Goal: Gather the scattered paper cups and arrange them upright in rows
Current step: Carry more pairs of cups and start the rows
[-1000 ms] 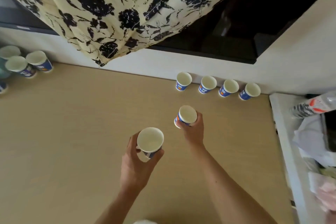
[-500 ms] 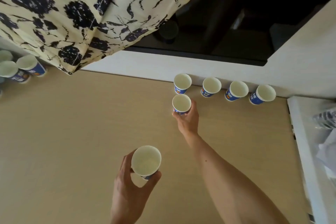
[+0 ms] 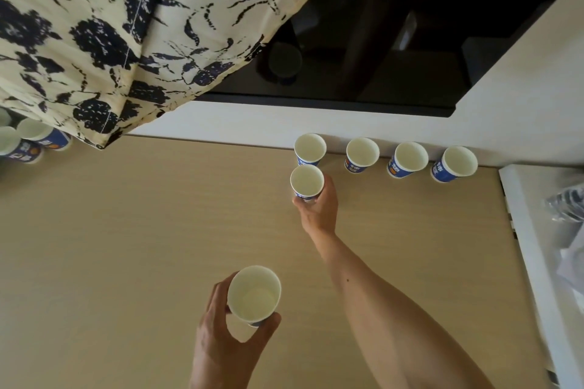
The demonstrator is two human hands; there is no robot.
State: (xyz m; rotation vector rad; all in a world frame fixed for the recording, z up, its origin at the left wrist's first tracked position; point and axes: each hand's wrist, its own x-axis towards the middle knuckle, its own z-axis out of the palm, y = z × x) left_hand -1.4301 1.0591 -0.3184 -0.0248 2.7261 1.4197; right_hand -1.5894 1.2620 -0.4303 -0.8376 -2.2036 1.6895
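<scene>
The paper cup (image 3: 307,181) in my right grip (image 3: 319,208) stands upright at centre right of the frame, just in front of the leftmost cup (image 3: 310,148) of the back row, their rims nearly touching. I cannot tell whether its base is on the table (image 3: 126,246) yet. My fingers curl round its lower wall. My left grip (image 3: 227,341), at lower centre, wraps thumb and fingers round a second cup (image 3: 254,294), held mouth-up above the table. The back row runs right along the white ledge (image 3: 221,123) with three more cups (image 3: 410,158), spaced apart. Other cups (image 3: 34,136) cluster at the far left edge under a flowered cloth (image 3: 126,25). The risk, as I judge it: paper this light tips easily, so a knuckle brushing the leftmost cup on release could topple it, and too hard a squeeze could dent the wall.
</scene>
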